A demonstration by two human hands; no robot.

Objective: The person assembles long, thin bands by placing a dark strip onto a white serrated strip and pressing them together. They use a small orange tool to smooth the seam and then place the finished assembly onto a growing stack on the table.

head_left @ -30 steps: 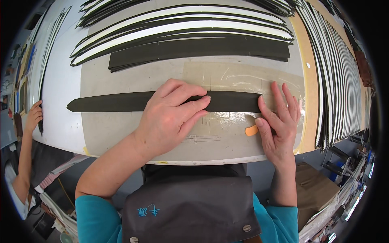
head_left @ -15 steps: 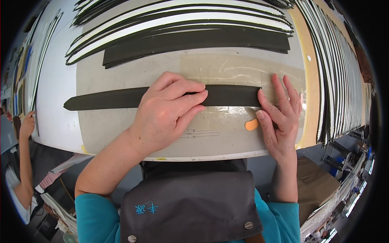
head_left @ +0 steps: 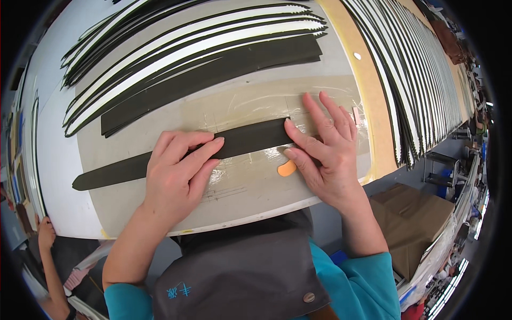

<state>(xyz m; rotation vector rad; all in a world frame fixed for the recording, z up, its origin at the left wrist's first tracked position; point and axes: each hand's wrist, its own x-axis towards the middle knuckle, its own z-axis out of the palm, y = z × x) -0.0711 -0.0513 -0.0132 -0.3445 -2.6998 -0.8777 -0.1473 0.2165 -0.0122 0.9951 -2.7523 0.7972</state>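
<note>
A long flat black strip (head_left: 256,137) lies across the worktop, its left end tapering to a blunt point. My left hand (head_left: 176,176) is closed over its middle, fingers and thumb pressed together on it, hiding part of the strip. At the squared right end, my right hand (head_left: 330,154) touches the corner with its index fingertip. Its other fingers are spread. The right thumb rests beside a small curved orange piece (head_left: 287,168), just below the strip.
Behind lies a stack of wide black strips (head_left: 213,72), then black-and-white looped strips (head_left: 176,58). More striped pieces (head_left: 410,80) line a tan board on the right. A clear film (head_left: 256,96) covers part of the grey mat. At far left, another person's hand (head_left: 46,233) is by the table edge.
The whole view has turned, so the strip now slopes up to the right and everything sits further left. Both hands keep nearly the same places on the strip.
</note>
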